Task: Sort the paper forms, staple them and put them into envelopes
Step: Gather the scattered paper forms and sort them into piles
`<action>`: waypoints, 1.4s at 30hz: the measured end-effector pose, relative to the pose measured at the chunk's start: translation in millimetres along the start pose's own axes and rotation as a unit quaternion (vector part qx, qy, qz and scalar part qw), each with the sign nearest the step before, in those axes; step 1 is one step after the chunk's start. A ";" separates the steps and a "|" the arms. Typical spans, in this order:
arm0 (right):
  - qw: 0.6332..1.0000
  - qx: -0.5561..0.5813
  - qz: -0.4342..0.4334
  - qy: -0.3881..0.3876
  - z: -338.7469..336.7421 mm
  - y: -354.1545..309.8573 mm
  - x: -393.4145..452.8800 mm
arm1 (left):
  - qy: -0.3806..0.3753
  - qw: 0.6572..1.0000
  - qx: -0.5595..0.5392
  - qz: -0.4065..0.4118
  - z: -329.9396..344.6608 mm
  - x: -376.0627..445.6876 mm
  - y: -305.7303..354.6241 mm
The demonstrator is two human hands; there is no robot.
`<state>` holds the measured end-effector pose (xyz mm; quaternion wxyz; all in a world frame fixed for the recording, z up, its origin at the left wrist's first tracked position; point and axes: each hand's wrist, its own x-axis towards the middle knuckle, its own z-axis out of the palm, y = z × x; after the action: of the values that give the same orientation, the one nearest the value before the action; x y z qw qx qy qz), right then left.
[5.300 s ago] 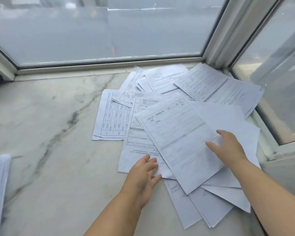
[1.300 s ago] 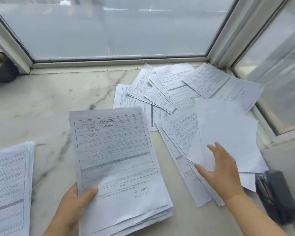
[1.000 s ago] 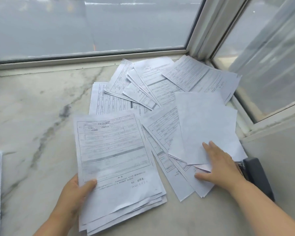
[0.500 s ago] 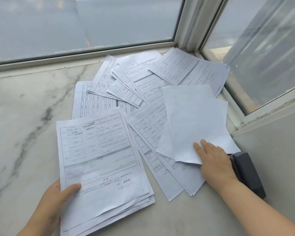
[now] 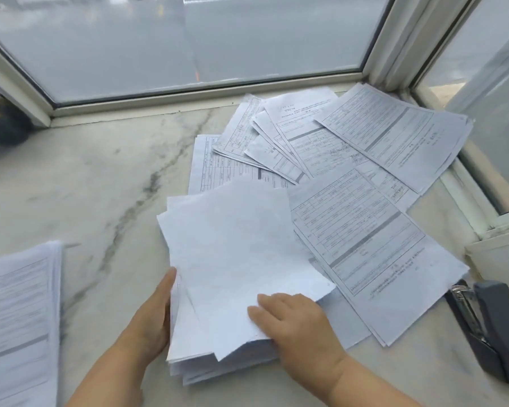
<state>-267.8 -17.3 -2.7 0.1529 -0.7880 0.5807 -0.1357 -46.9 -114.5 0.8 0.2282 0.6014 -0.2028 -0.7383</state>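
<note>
A gathered stack of forms [image 5: 232, 259] lies in front of me on the marble sill, blank sheets face-down on top. My left hand [image 5: 150, 321] grips the stack's left edge. My right hand [image 5: 294, 321] lies flat on the top blank sheet at the stack's lower right corner. Loose printed forms [image 5: 350, 177] lie fanned out beyond and to the right. A dark stapler [image 5: 491, 327] rests at the far right, apart from both hands. Another pile of forms [image 5: 15, 318] lies at the left edge.
The marble sill [image 5: 86, 186] is bounded by a window frame [image 5: 188, 92] at the back and a second window at the right. A dark object [image 5: 3, 124] sits in the far left corner.
My right hand has carried the blank sheets leftward and laid them on top of the stack held by my left hand. The printed form beneath them now lies uncovered.
</note>
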 end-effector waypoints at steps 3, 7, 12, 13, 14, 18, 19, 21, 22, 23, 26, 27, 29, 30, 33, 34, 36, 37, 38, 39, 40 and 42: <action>0.994 0.005 -0.044 -0.098 11.5 -17.0 -2.7 | -0.007 0.998 0.058 0.000 -9.0 0.3 -0.6; 0.984 0.084 0.156 0.017 -4.8 6.3 0.7 | 0.001 0.996 0.088 0.005 -12.7 -0.7 -4.8; 0.869 0.228 0.438 0.038 -26.7 51.3 28.4 | 0.021 0.998 0.058 0.012 -21.5 -6.5 -10.4; 0.865 0.233 0.443 0.030 -26.1 49.0 32.7 | 0.023 0.998 0.050 0.015 -22.9 -7.6 -11.7; 0.863 0.239 0.444 0.019 -24.4 43.6 35.9 | 0.025 0.999 0.039 0.020 -22.7 -8.7 -12.9; 0.875 0.232 0.421 -0.060 -12.9 11.9 34.1 | 0.051 0.997 -0.005 0.060 -15.5 -10.5 -16.4; 0.883 0.221 0.407 -0.073 -12.5 5.1 32.6 | 0.052 0.996 -0.009 0.065 -13.6 -11.0 -16.4; 0.891 0.228 0.381 -0.091 -13.4 -2.3 27.0 | 0.061 0.996 -0.004 0.067 -14.0 -10.3 -16.8; 0.890 0.238 0.378 -0.093 -16.3 -1.5 23.0 | 0.071 0.995 0.010 0.068 -16.5 -8.8 -17.1; 0.891 0.237 0.378 -0.084 -20.4 2.4 18.3 | 0.082 0.994 0.028 0.066 -19.8 -7.7 -17.0; 0.927 0.077 0.368 0.015 -27.7 33.4 1.4 | 0.105 0.990 0.071 0.067 -31.4 -5.0 -15.5; 0.926 0.017 0.378 0.003 -28.8 44.7 -2.8 | 0.114 0.988 0.073 0.071 -35.0 -4.9 -15.1; 0.900 -0.037 0.422 -0.107 -28.2 61.2 -7.4 | 0.132 0.986 0.064 0.079 -41.0 -4.7 -15.7; 0.888 -0.044 0.434 -0.142 -25.7 66.4 -9.0 | 0.137 0.986 0.056 0.080 -42.5 -4.7 -16.6; 0.896 -0.061 0.426 -0.108 -20.3 74.2 -14.0 | 0.142 0.986 0.043 0.076 -42.5 -5.3 -20.7; 0.900 -0.070 0.421 -0.090 -21.3 75.4 -14.9 | 0.143 0.986 0.039 0.077 -41.2 -6.0 -22.3; 0.902 -0.088 0.414 -0.080 -25.5 77.4 -14.4 | 0.144 0.986 0.034 0.081 -38.7 -7.2 -23.2; 0.903 -0.092 0.412 -0.078 -26.5 79.2 -13.8 | 0.145 0.985 0.033 0.084 -38.1 -7.1 -23.4; 0.903 -0.090 0.412 -0.076 -26.9 80.2 -12.8 | 0.148 0.985 0.035 0.086 -38.3 -6.4 -24.3; 0.903 -0.083 0.416 -0.075 -26.6 80.6 -12.3 | 0.150 0.984 0.037 0.088 -38.7 -5.5 -25.4; 0.902 -0.075 0.418 -0.072 -26.1 80.5 -12.6 | 0.151 0.984 0.037 0.090 -39.5 -4.5 -26.6; 0.904 -0.056 0.418 -0.070 -23.9 80.2 -15.6 | 0.152 0.984 0.036 0.091 -39.6 -4.3 -28.4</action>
<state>-351.7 -26.8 -13.3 0.1919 -0.4876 0.8512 0.0288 -10.0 -90.0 -19.7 0.3005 0.6936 -0.2459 -0.6067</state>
